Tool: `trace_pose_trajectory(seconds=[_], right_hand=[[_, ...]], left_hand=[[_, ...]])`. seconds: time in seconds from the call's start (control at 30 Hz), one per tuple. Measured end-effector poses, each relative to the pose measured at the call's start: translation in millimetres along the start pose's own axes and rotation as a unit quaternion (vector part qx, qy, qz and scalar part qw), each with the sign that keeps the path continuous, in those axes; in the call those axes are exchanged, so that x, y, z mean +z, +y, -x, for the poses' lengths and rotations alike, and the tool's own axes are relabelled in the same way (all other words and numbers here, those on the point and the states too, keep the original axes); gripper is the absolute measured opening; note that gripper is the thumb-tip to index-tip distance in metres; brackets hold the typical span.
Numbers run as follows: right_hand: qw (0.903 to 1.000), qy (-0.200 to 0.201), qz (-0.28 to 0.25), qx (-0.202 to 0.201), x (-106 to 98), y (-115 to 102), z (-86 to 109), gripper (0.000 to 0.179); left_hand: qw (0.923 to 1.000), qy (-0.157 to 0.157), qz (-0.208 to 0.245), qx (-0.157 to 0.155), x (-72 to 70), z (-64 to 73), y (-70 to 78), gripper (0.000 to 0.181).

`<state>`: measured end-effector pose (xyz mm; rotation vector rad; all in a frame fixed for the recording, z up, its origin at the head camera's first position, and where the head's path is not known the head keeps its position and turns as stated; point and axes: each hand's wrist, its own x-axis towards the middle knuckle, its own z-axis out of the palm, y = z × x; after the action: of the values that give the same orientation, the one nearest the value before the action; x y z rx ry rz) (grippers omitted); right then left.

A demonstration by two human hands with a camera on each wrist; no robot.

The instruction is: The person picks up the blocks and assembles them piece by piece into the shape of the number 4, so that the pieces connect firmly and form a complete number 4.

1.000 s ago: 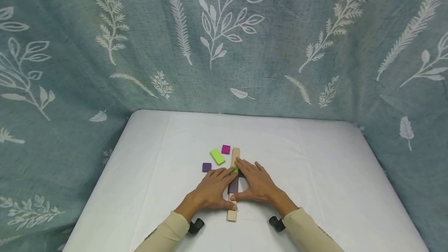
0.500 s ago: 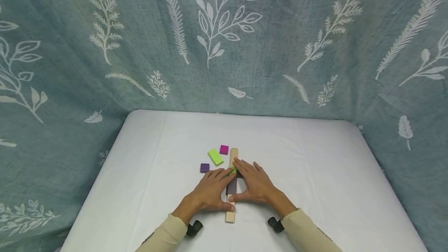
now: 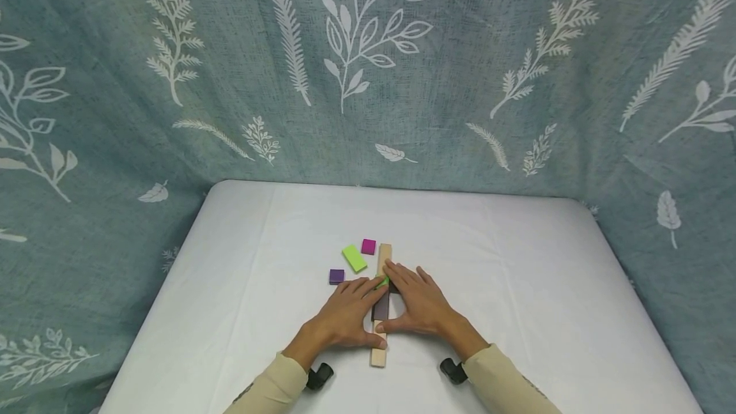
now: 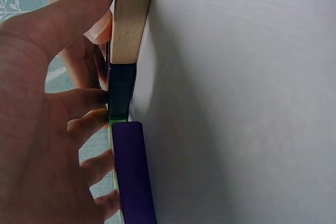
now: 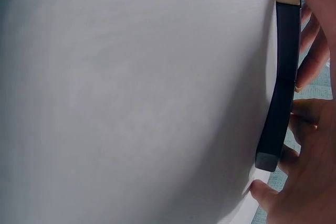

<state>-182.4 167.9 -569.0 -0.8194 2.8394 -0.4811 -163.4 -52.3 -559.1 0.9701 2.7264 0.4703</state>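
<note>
A row of flat blocks runs away from the person at the middle of the table. It has a pale wooden block (image 3: 378,357) at the near end, a dark block (image 3: 381,306), a green block (image 3: 382,282) and a long pale block (image 3: 384,257) at the far end. My left hand (image 3: 347,315) rests along the row's left side, fingers spread and thumb on the near wooden block. From the right, my right hand (image 3: 422,304) touches the row with extended fingers, its thumb also at the near wood. Beneath its fingers another dark block (image 5: 275,129) slants off the row.
Left of the row lie a lime green block (image 3: 354,259), a magenta block (image 3: 368,246) and a purple block (image 3: 337,276), the last close to the left fingertips. All lie on a white-covered table (image 3: 517,260). A patterned teal curtain (image 3: 437,133) hangs behind.
The head view has shifted slightly. Both hands and the blocks keep the same places relative to each other.
</note>
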Motion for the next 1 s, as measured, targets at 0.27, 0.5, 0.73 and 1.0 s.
trace_pose_trajectory(seconds=[0.27,0.5,0.73,1.0], right_hand=[[1.0000,-0.003,0.003,0.003,1.3,1.4,-0.3,0.123],[1.0000,-0.002,-0.001,0.001,0.7,0.9,-0.2,0.123],[1.0000,-0.002,-0.002,0.001,-1.2,-0.1,-0.3,0.123],[1.0000,0.005,0.000,-0.007,-0.6,0.8,0.2,0.121]], left_hand=[[1.0000,-0.001,-0.003,0.000,0.2,-0.6,0.5,0.107],[1.0000,0.001,0.000,0.002,1.2,-0.4,-0.1,0.107],[0.9999,0.005,0.009,0.008,0.5,0.6,-0.3,0.104],[0.9984,0.029,0.044,0.018,-1.5,3.9,-2.5,0.094]])
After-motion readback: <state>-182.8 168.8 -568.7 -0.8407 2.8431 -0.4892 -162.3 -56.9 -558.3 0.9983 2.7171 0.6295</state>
